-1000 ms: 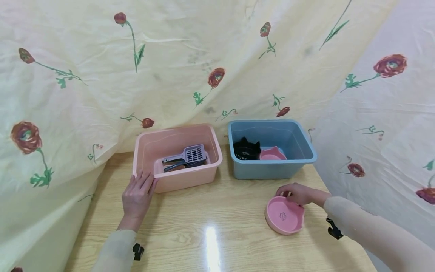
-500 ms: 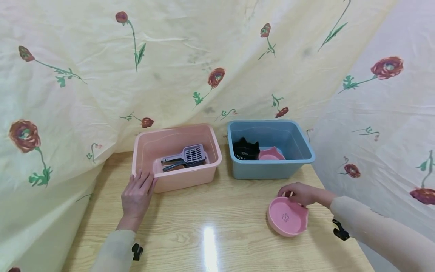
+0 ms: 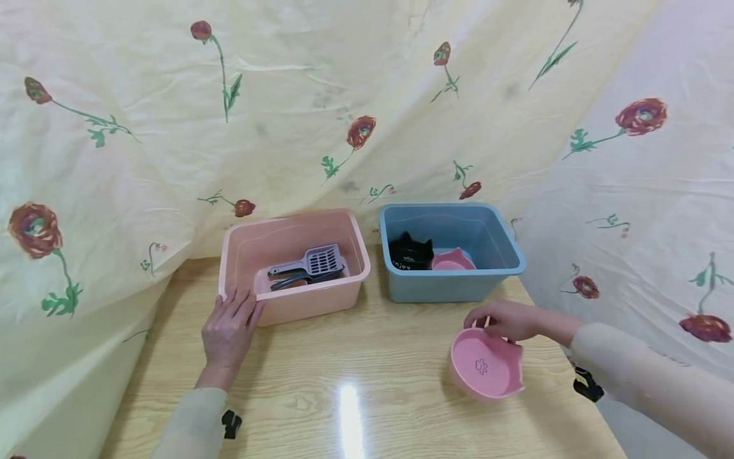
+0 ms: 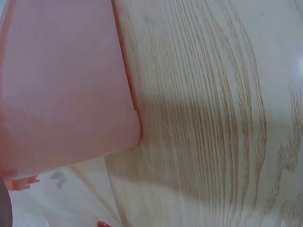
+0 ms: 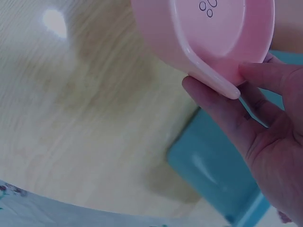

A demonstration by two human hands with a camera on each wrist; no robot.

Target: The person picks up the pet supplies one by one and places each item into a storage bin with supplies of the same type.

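Note:
In the head view my right hand (image 3: 507, 320) pinches the rim of a pink cat-eared pet bowl (image 3: 486, 370) with a paw print inside. The bowl is tilted just above the table, and in the right wrist view the fingers and thumb grip the bowl's wall (image 5: 208, 71). My left hand (image 3: 228, 331) holds the front left corner of a pink plastic bin (image 3: 309, 299), fingertips over its rim. Inside that bin lie a lilac slotted litter scoop (image 3: 312, 262) and a dark-handled tool (image 3: 289, 280) beneath it. The left wrist view shows mostly the bin's outer wall (image 4: 71, 94).
Behind the right hand stands a blue bin (image 3: 436, 288) holding a black cat-eared bowl (image 3: 410, 252) and a smaller-looking pink one (image 3: 453, 260). Flowered cloth (image 3: 287, 127) hangs behind and at both sides of the wooden table (image 3: 304, 382).
My right hand has tipped the pink bowl and raised it slightly off the table, moving a little to the right. The left hand stays at the pink bin's corner.

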